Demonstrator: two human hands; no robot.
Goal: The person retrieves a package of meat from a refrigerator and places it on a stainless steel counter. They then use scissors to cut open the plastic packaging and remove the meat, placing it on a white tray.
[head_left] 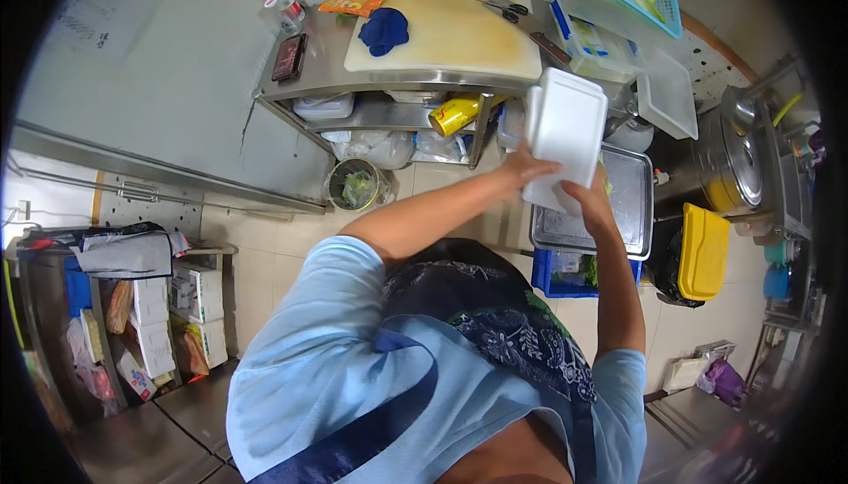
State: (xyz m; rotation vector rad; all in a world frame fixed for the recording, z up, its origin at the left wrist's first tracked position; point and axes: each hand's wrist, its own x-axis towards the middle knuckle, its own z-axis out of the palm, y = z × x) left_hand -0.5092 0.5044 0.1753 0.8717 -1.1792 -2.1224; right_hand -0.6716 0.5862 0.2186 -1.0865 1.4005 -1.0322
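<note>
Both hands hold a white plastic container (570,129) above the floor, to the right of my body. My left hand (529,169) grips its left side near the lower end. My right hand (591,199) holds the lower right corner, thumb on the white surface. The container is tilted on end, and whether anything is inside cannot be seen. Under it is a rectangular metal tray (626,235), above a blue plastic crate (546,278) with leafy greens (589,270) in it. A bit of pale green leaf (607,182) shows beside my right hand.
Ahead stands a steel table with a cutting board (457,33), a dark blue cloth (384,31), scissors (507,12) and a cleaver (546,45). A blue basket of leaves (669,17) is at the back right. A waste bin (356,186) and a yellow lid (703,252) flank me.
</note>
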